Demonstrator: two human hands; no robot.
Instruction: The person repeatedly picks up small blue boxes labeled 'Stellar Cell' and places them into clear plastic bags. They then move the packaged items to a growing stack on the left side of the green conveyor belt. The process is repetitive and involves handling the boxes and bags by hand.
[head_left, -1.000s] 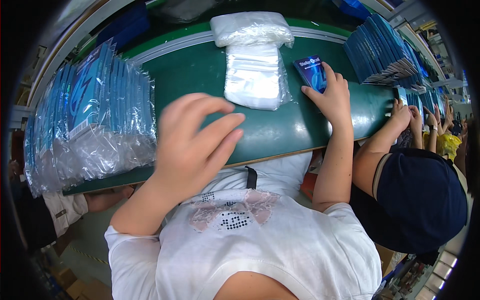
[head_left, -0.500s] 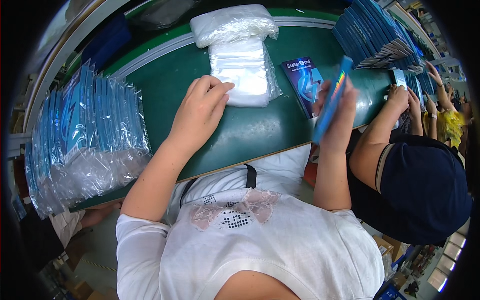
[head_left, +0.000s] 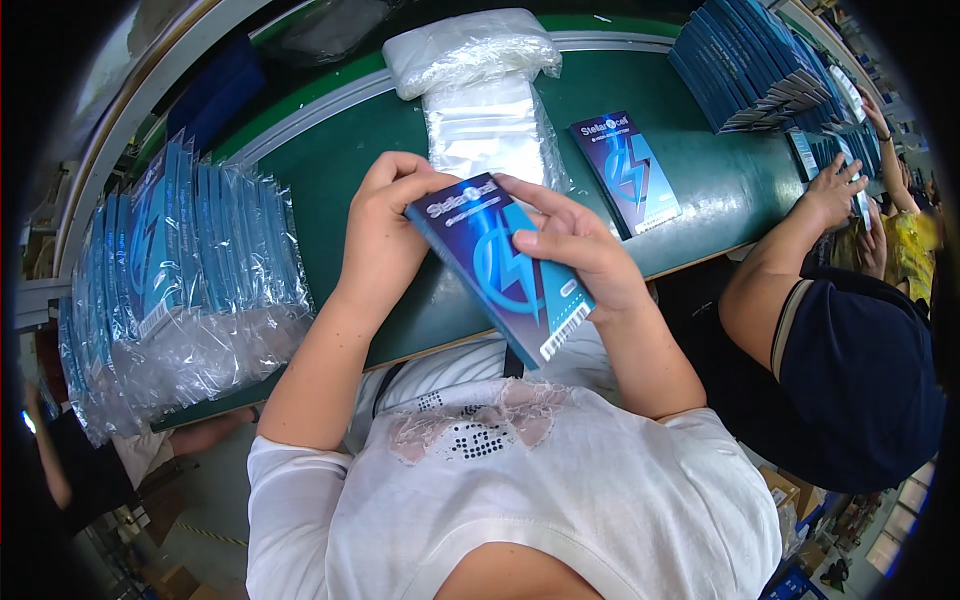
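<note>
Above the near part of the green worktop (head_left: 730, 195), the right hand (head_left: 575, 245) holds a flat blue box (head_left: 505, 270), thumb on the printed face, apparently for a steady grip. The box is tilted, barcode end toward the person. The left hand (head_left: 385, 230) is bent narrow at its upper left corner; its fingertips are partly hidden, and whether they pinch the box or a bag cannot be told. Clear bags (head_left: 485, 125) lie just beyond, probably for easy reach, their near end covered. A second box (head_left: 628, 175) lies face up to the right. Bagged boxes (head_left: 200, 240) stand on edge at left, presumably to save space; glare obscures their count. The right-hand stack (head_left: 750, 75) is cut off above.
</note>
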